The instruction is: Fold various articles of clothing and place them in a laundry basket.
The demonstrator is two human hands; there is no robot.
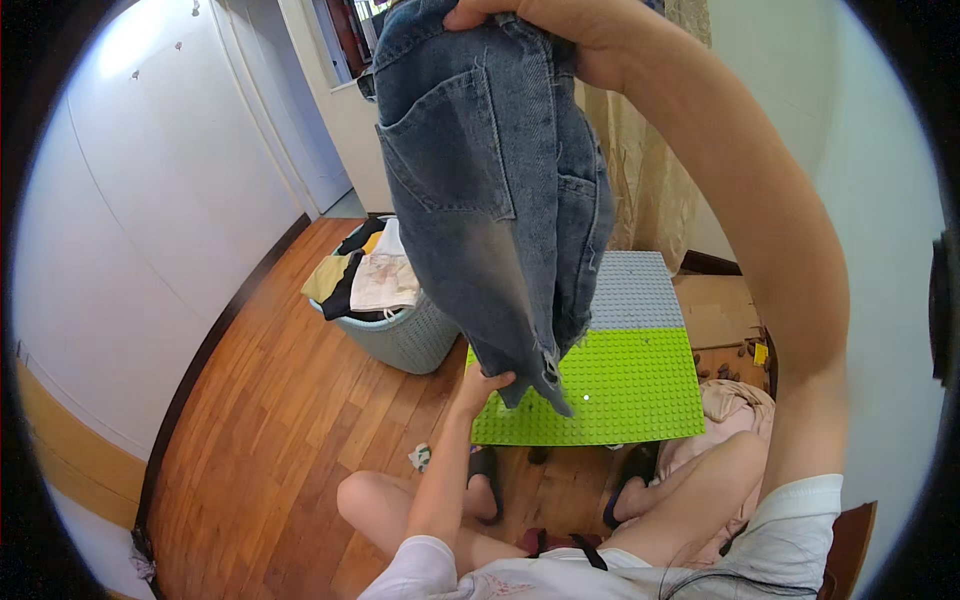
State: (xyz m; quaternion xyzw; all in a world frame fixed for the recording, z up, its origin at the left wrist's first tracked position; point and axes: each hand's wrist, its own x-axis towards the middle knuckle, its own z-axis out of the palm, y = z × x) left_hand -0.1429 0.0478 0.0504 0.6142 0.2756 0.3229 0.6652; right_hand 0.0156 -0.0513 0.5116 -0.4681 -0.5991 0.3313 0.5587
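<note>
A pair of blue denim shorts [450, 160] hangs upright in front of me, its back pocket and frayed leg hem showing. My right hand [560, 35] is raised high and grips the waistband at the top. Low down, my left hand [484, 385] pinches the lower left edge of a leg. Beneath and behind the denim is a low table with a studded building-plate top, green [635, 385] near me and grey [635, 285] farther off. The shorts cover the table's left part.
A light blue laundry basket [405, 340] full of folded clothes stands on the wooden floor left of the table. Pale pink cloth [735, 410] lies right, near a cardboard piece [715, 310]. A small crumpled item [420, 457] rests on the floor. White walls flank both sides.
</note>
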